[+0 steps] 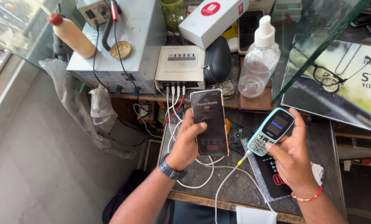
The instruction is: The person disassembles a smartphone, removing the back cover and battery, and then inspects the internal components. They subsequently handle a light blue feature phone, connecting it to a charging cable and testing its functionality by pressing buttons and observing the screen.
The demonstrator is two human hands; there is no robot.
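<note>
My left hand [185, 143] holds a black smartphone [210, 120] upright over the workbench, its lit screen facing me, with my thumb resting on the glass. A dark watch sits on that wrist. My right hand [291, 155] grips a small light-blue keypad phone [272, 130], thumb on its keys, its little screen lit. A white cable [231, 174] is plugged into the bottom of the keypad phone and trails down off the bench edge.
A grey bench power unit [123, 45] with black leads, a white multi-port charger box [180, 64], a black pouch [217, 58], a clear spray bottle [258, 62], a white carton [212, 18] and a squeeze bottle [71, 35] line the back. A glass counter [318, 37] with spectacles [318, 70] stands right.
</note>
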